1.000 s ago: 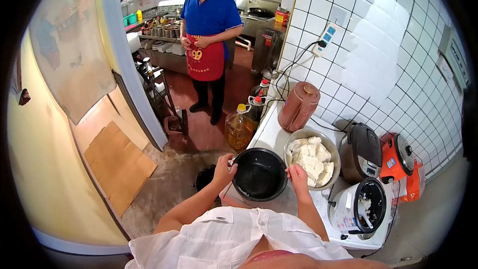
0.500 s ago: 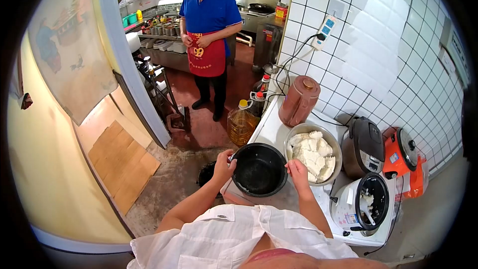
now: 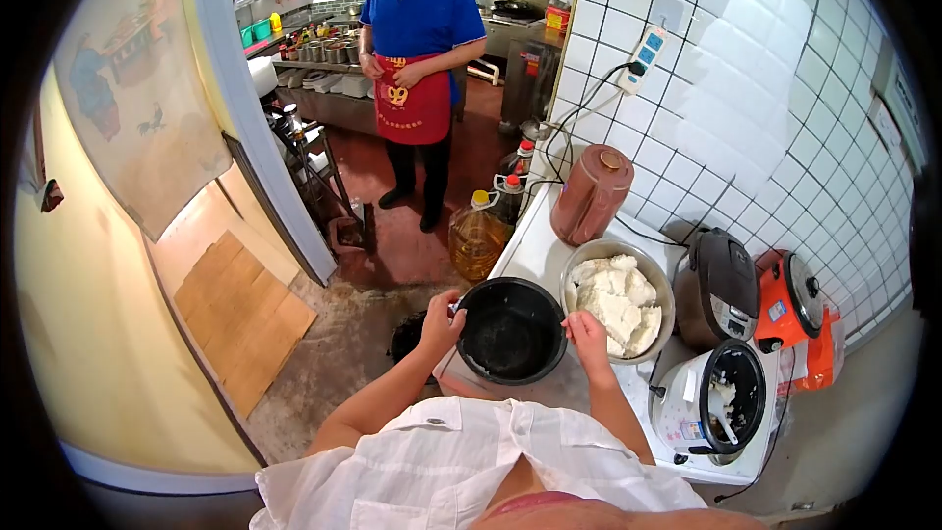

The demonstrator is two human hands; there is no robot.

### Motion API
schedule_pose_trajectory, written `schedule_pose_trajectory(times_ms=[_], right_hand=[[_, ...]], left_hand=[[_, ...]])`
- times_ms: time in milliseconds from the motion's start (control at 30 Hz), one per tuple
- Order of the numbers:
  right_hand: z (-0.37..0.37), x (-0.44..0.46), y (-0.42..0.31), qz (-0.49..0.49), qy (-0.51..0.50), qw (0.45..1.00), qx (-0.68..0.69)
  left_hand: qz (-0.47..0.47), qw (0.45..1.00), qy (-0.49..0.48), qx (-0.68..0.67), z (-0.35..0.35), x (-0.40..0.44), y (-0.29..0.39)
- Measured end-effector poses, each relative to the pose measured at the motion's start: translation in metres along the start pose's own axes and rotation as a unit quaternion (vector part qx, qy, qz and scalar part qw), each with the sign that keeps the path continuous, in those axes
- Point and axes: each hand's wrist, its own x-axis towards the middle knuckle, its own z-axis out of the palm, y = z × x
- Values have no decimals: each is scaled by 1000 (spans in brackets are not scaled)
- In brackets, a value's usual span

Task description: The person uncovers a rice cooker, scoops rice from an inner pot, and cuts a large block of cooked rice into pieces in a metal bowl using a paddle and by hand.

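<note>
A dark round inner pot [image 3: 511,332], apparently from a rice cooker, is between my hands with its opening facing up. Its inside looks wet, with small pale specks. My left hand [image 3: 441,330] is closed on the left rim, and my right hand [image 3: 586,338] pinches the right rim. Just right of the pot, a steel bowl [image 3: 581,262] holds a heap of white cooked rice [image 3: 616,304]. Near the front of the white table [image 3: 525,250], an open white rice cooker [image 3: 677,414] contains leftover rice and a white rice paddle [image 3: 724,419].
A pink jug [image 3: 592,194], a dark rice cooker [image 3: 717,290] and an orange cooker [image 3: 791,300] stand along the tiled wall. Oil bottles [image 3: 479,239] are on the floor beyond the table. A person in a red apron [image 3: 412,103] stands in the kitchen doorway. A black bucket [image 3: 407,336] sits below my left hand.
My hands keep hold of the pot in nearly the same place. The view has shifted slightly, and the person in the doorway has turned or shifted a little.
</note>
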Motion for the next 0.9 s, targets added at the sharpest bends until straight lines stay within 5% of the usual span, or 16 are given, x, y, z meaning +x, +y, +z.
schedule_pose_trajectory(times_ms=[733, 833, 900], right_hand=[[5, -2, -2, 36, 72, 997, 5], [6, -3, -6, 25, 72, 997, -8], [8, -3, -3, 45, 75, 996, 22]], left_hand=[[-12, 996, -82, 12, -12, 6, 8], [30, 997, -65, 17, -13, 7, 12], [182, 973, -37, 136, -28, 10, 35]])
